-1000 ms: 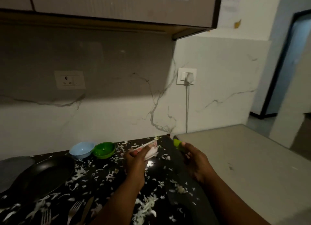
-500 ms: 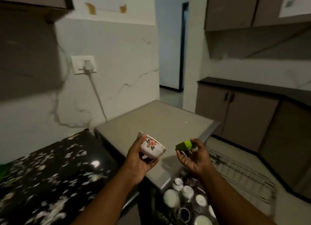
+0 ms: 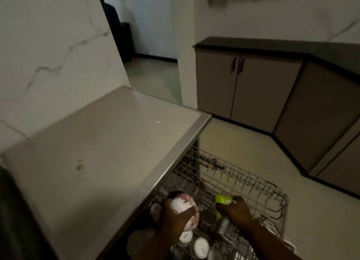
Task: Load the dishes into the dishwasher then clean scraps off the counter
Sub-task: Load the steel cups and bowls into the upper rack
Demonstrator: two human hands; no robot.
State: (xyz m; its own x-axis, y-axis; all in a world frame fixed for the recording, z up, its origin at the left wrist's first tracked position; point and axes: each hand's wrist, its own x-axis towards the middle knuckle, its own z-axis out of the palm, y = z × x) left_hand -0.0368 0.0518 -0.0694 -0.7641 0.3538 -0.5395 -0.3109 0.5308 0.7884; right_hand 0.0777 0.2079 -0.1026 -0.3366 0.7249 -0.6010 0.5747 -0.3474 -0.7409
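While left hand (image 3: 176,216) grips floral cup (image 3: 185,207), right hand (image 3: 236,212) pinches something green (image 3: 223,199).

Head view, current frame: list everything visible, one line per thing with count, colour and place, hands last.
floral cup: one, white with pink flowers, in the left hand over the rack's near-left part.
green item: one, lime green, in the right hand above the rack; what it is cannot be told.
dishwasher rack: one, grey wire, pulled out below the counter edge.
loaded dishes: several, mostly white and upside down, at the rack's near end; exact count unclear.
counter top: one, beige, left of the rack.
base cabinets: beige doors under a black top, far right.
doorway: one, dim, upper centre.
left hand: grips the floral cup.
right hand: holds the green item.
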